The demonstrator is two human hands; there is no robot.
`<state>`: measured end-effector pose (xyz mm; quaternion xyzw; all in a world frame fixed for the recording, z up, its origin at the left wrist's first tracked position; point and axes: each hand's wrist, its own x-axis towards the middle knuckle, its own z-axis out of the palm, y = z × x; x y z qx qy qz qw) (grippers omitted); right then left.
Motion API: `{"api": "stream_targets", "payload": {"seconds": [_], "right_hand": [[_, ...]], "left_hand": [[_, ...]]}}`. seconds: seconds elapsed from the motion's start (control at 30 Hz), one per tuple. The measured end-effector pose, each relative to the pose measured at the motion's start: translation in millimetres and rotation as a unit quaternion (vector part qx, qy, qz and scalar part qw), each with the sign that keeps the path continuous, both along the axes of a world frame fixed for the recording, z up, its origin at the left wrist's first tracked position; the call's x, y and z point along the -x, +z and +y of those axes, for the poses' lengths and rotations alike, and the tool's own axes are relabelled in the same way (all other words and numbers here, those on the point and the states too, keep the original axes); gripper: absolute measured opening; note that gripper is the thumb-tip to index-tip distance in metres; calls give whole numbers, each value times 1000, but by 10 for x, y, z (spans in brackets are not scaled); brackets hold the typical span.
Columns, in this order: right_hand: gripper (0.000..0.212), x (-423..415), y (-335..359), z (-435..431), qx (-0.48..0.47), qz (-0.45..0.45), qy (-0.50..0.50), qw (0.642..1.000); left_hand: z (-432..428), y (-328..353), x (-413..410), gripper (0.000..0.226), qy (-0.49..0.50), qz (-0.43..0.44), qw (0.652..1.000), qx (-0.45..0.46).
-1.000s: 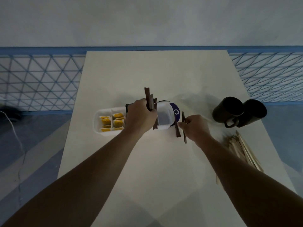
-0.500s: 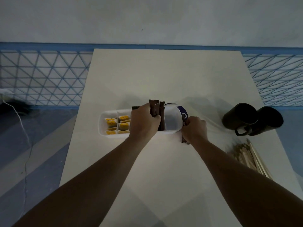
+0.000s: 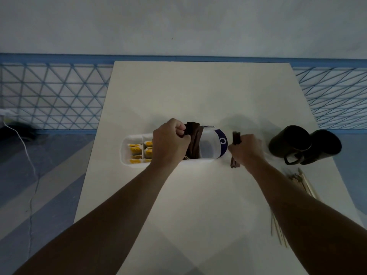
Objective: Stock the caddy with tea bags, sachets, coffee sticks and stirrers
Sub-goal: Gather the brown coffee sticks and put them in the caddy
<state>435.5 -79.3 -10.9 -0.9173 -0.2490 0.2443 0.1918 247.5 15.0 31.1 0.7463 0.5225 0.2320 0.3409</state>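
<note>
Left hand (image 3: pixel 170 144), gripping coffee sticks (image 3: pixel 195 139), hides caddy (image 3: pixel 124 153) middle; mugs (image 3: pixel 290 140), stirrers (image 3: pixel 306 182) right.

Two dark mugs (image 3: pixel 290 140) (touching), pale table (image 3: pixel 198 92), blue lattice railing (image 3: pixel 49 96), white cable (image 3: pixel 26 149) on floor

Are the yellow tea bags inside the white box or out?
In: the yellow tea bags sit in the caddy, in its left compartments, below the rim.

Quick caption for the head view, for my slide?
Left hand grips brown coffee sticks standing in the white caddy; right hand grips spare sticks beside it.
</note>
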Motion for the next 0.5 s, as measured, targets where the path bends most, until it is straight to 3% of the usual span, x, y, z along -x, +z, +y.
{"api": "stream_targets", "payload": {"seconds": [0.27, 0.5], "right_hand": [[16, -5, 570, 298, -119, -72, 3, 990], [9, 415, 647, 395, -193, 80, 41, 977]], "left_hand": [[-10, -20, 107, 24, -25, 63, 998, 18], [-30, -35, 162, 26, -50, 76, 996, 23]]}}
